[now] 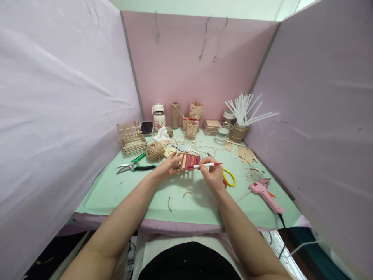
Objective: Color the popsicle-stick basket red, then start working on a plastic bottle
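1. Around three sides of the scene, pale pink partition walls (186, 70) are set up, closing in the work surface.
2. Between them a mint-green table (116, 190) is spread from the near edge to the far wall.
3. At the far right, white glue sticks (244, 109) are stood in a jar, with loose wooden sticks (244, 153) scattered just in front.
4. At the far left a stick crate (131, 138) is placed, and a ball of twine (155, 151) is set just to its right.
5. On the near right a pink glue gun (264, 189) is laid, well apart from the hands.
6. Green-handled shears (132, 166) are laid just left of the left hand (167, 166).
7. The left hand's fingers are pinched on the left edge of a stick panel (189, 160), partly coloured red and held over the table's centre.
8. The right hand (214, 175) is kept beside the panel, its fingers pressed together around a marker (207, 165); yellow scissors (230, 178) are partly hidden behind it.
9. The marker is held almost level, its tip touching the panel's right part.
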A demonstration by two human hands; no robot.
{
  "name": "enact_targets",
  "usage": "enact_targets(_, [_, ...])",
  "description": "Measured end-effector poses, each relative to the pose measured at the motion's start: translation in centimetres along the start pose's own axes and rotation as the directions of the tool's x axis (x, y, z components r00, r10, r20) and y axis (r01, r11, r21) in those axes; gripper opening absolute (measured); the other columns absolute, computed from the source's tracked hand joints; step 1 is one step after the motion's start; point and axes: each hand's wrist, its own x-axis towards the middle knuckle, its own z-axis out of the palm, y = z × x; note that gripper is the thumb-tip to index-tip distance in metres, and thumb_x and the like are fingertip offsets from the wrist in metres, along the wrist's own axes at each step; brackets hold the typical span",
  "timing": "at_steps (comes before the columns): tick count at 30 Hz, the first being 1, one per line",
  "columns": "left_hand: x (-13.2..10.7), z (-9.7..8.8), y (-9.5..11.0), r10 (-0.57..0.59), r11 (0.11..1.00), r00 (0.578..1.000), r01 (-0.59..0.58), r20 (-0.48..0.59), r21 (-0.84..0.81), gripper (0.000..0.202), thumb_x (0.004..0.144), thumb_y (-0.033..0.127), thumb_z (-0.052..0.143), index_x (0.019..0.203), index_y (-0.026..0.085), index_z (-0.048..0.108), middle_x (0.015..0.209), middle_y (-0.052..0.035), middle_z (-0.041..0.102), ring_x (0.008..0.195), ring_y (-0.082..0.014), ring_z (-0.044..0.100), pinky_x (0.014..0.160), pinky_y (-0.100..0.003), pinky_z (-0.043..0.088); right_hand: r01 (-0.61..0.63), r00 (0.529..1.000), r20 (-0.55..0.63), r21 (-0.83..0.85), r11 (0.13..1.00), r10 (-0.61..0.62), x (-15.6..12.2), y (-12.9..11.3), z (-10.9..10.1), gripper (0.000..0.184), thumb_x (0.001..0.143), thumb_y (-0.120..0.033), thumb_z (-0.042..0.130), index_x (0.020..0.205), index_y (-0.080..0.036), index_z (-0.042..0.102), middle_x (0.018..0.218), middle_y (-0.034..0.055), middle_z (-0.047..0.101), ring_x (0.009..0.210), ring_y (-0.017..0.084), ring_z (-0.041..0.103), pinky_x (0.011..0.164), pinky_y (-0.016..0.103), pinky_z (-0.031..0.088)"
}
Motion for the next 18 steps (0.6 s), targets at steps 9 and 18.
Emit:
enact_targets(9, [0.12, -0.42, -0.21, -0.002, 0.999, 0.997, 0.0, 0.073, 0.039, 0.082, 0.072, 0.05, 0.094, 0.141, 0.024, 0.058, 0.135, -0.0165, 0.072, 0.104, -0.0254, 0.075, 0.092, -0.039, 0.059, -0.015, 0.993, -0.117, 0.041, 0.999, 0.02, -0.02, 0.79, 0.31, 0.016, 0.092, -0.039, 0.068, 0.086, -0.025, 0.071, 0.08, 0.0018, 0.073, 0.078, 0.022, 0.067, 0.075, 0.036, 0.05])
enact_targets(18, [0.27, -0.42, -0.29, -0.011, 1.0, 0.998, 0.009, 0.059, 0.027, 0.096, 0.065, 0.05, 0.097, 0.145, 0.022, 0.051, 0.131, -0.0161, 0.071, 0.103, -0.0258, 0.074, 0.09, -0.04, 0.059, -0.006, 0.989, -0.149, 0.047, 0.999, 0.013, -0.04, 0.78, 0.29, 0.016, 0.093, -0.038, 0.069, 0.086, -0.024, 0.071, 0.08, 0.0022, 0.073, 0.079, 0.023, 0.067, 0.077, 0.037, 0.051])
